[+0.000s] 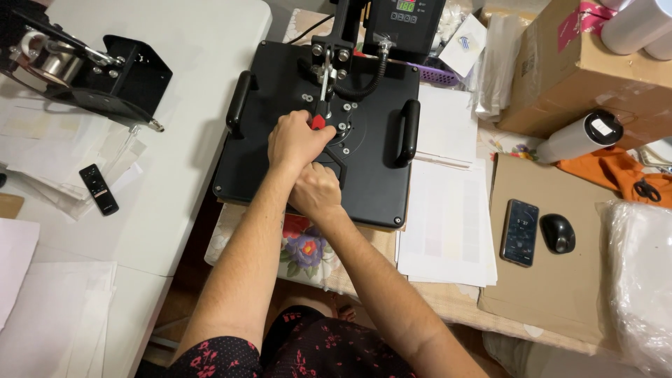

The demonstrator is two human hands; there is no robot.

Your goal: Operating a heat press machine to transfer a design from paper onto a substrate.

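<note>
While both hands sit stacked on the press lever, the geometry is simple. Left hand is curled tight round the red-tipped metal lever handle, which runs up-frame from the fist toward the press column, long axis roughly front-to-back over the middle of the flat black square heat-press platen. Right hand is just behind it, nearer the platen's front edge, touching the left wrist; looks fisted, but I can't tell what it grips, if anything. So left hand is further along the lever, right hand backs it up from the body side. Black side grips flank both edges, untouched. Off to the right, on the brown cardboard sheet: dark phone and black computer mouse, well apart from either hand.
</note>
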